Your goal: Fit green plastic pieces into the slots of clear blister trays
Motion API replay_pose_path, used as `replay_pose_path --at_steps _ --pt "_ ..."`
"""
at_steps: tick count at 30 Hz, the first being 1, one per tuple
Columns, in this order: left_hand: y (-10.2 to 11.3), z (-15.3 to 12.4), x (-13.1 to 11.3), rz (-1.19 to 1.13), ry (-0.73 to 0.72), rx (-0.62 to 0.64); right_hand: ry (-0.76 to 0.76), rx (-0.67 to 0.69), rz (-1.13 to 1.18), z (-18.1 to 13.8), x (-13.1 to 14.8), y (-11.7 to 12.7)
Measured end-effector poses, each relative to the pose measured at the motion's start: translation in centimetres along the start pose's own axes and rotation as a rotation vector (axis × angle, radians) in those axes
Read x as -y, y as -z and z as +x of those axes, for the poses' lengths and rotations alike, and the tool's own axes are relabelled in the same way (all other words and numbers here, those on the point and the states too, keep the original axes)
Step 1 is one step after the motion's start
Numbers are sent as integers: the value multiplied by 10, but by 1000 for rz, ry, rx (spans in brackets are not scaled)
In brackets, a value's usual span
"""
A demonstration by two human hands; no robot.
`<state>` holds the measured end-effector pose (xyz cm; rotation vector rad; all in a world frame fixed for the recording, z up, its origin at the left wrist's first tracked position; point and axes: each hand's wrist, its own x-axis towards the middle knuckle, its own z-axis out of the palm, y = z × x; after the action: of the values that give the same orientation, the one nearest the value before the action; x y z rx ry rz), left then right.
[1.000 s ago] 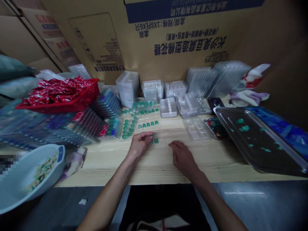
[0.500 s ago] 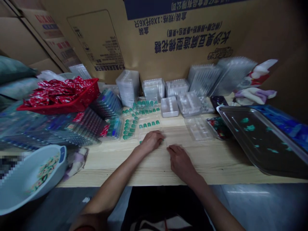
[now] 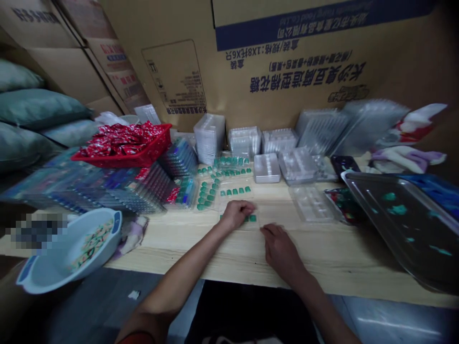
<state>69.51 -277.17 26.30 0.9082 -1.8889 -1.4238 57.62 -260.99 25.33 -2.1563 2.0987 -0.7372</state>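
Note:
A clear plastic tray (image 3: 263, 217) lies flat on the wooden table (image 3: 340, 258) in front of me, with small green pieces (image 3: 252, 218) in its pockets. My left hand (image 3: 237, 213) rests on the tray's left part. Its fingers are curled down over the green pieces, and what they pinch is hidden. My right hand (image 3: 281, 248) sits just below and to the right. Its fingers are bent together, with the tips pressed on the tray's near edge.
More trays holding green pieces (image 3: 234, 192) lie behind, with an empty clear tray (image 3: 311, 204) to the right. A dark metal pan (image 3: 401, 229) stands at the right, stacks of clear trays (image 3: 210, 137) at the back. A red basket (image 3: 125, 152) and a blue basin (image 3: 64, 253) are on the left, with cardboard boxes behind.
My left hand has moved right over the tray and curled down onto the green pieces. My right hand stays at the tray's near edge. The view has shifted left and down.

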Motion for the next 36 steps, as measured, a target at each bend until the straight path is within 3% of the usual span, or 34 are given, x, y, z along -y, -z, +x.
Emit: replay_pose_path --at_steps 4,8,12,17,21,25,26,28,31,36 --pt "7 0 -15 -496 181 -219 -11 22 64 1 -5 3" --pt "13 -4 -38 -701 303 -265 -71 -87 207 6 -4 6" --pt "-10 -18 -57 -696 379 -153 -84 -264 275 19 14 28" --pt "-54 -17 -94 -695 368 96 -204 -187 39 35 12 75" --pt "-94 -3 -135 -782 377 265 -220 -263 -91 20 -31 128" --pt "-136 7 -157 -610 180 357 -375 -399 -157 -14 -112 190" --pt "-146 9 -158 -499 102 358 -449 -378 -195 -22 -135 203" --pt "-166 11 -155 -280 -71 366 -620 -191 -269 -34 -178 222" --pt "-194 8 -149 -90 -285 404 -643 -36 -291 -35 -220 228" --pt "-220 2 -143 18 -404 435 -562 -49 -231 -19 -241 210"
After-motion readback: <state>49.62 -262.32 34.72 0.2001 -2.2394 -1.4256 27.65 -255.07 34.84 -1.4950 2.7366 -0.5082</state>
